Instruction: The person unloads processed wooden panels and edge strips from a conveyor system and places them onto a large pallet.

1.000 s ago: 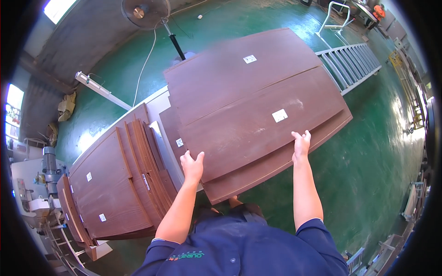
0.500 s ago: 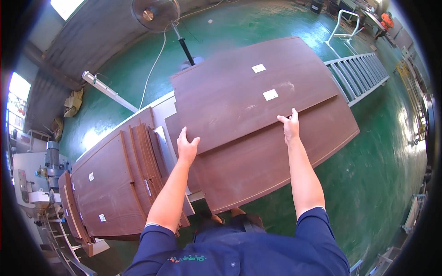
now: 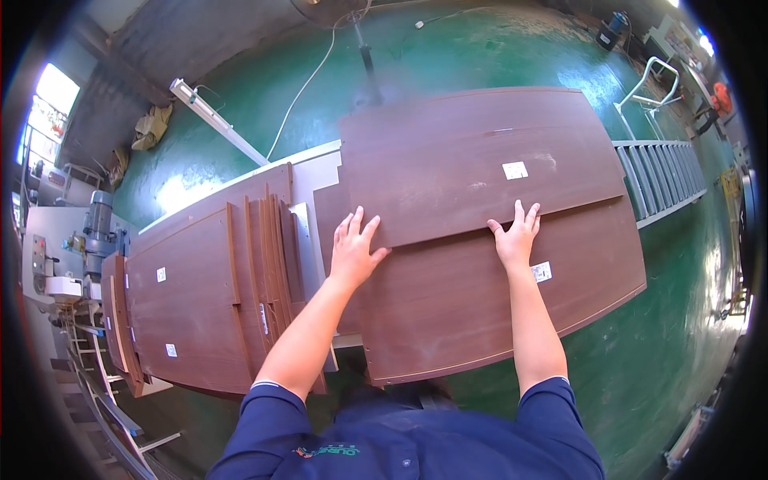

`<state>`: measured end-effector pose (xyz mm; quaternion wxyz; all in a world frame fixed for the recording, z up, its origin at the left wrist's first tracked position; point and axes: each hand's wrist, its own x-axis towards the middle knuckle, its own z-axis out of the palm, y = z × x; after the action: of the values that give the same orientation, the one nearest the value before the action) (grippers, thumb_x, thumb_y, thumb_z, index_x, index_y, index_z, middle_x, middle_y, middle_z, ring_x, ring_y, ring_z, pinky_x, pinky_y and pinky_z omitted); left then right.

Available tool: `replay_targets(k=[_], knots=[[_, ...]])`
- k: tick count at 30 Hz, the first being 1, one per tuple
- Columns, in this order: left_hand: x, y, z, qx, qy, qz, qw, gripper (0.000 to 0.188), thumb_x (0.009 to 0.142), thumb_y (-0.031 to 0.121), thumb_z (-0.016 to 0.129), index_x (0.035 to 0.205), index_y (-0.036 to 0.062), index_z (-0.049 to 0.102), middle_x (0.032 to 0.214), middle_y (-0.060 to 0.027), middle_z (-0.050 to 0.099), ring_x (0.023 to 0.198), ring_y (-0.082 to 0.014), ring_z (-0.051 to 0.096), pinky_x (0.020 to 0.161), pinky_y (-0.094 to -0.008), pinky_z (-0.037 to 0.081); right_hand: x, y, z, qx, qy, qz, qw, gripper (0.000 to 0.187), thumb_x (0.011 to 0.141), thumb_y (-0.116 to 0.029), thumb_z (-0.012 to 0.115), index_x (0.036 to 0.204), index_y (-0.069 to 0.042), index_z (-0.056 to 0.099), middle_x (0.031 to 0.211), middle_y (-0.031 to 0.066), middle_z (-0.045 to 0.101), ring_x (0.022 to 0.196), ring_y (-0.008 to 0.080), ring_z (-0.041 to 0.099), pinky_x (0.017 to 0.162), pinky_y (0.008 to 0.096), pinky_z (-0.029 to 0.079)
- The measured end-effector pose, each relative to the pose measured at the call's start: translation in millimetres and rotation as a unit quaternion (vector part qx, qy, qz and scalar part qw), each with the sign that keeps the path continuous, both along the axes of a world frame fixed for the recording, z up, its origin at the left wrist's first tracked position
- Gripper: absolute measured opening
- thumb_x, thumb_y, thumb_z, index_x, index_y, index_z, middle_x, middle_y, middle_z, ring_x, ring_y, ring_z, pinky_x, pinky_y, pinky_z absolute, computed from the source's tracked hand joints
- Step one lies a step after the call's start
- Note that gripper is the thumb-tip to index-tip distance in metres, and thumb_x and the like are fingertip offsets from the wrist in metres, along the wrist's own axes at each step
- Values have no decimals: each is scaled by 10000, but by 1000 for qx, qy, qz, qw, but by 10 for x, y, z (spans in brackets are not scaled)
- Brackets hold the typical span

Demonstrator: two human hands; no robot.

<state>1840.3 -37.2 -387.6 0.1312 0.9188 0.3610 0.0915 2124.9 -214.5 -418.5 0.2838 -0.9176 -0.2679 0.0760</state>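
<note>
A large brown panel (image 3: 448,180) with a white label lies over another brown panel (image 3: 472,316), set farther from me, so a wide strip of the lower one shows. My left hand (image 3: 356,250) rests at the near left corner of the upper panel, fingers spread and thumb out to the right. At that panel's near edge, farther right, is my right hand (image 3: 518,238), its fingers stretched forward and thumb apart. Neither hand is wrapped round the edge. A white label (image 3: 542,272) on the lower panel sits beside my right wrist.
Brown panels (image 3: 188,300) are stacked to the left, with several standing panel edges (image 3: 272,256) on their right side. A metal roller conveyor (image 3: 660,180) extends at the right. A motor machine (image 3: 99,226) stands far left; a fan pole (image 3: 366,64) rises behind the panels.
The upper panel has slid away from me over the lower one, both hands moving with it. The left fingers have spread wider. The lower panel's label now shows. My view has shifted.
</note>
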Motion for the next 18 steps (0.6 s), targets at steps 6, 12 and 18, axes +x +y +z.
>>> replay_targets(k=[6,12,18], knots=[[389,323,-168,33,-13,26,999,611,819,332,707,1355,127,500,1473,-166,367,1360,-337,326,1125,-443,253,421,488,54,-44,24,-11,999,882,782,-378,757,1472,-73,300,1558,252,72,1416,489,71,1134,503,245],[733,607,-266,67,-19,50,996,589,849,357,670,1370,148,490,1481,-132,382,1381,-309,325,1133,-435,246,827,831,-13,-86,-24,6,996,877,805,-489,697,1476,-88,300,1548,262,113,1396,506,147,1133,499,249],[697,509,-275,42,-49,68,996,557,882,340,612,1366,97,485,1458,-149,416,1384,-317,327,1139,-448,231,1038,1061,-85,-148,-48,25,988,910,779,-552,686,1470,-94,311,1530,293,135,1379,531,172,1144,503,210]])
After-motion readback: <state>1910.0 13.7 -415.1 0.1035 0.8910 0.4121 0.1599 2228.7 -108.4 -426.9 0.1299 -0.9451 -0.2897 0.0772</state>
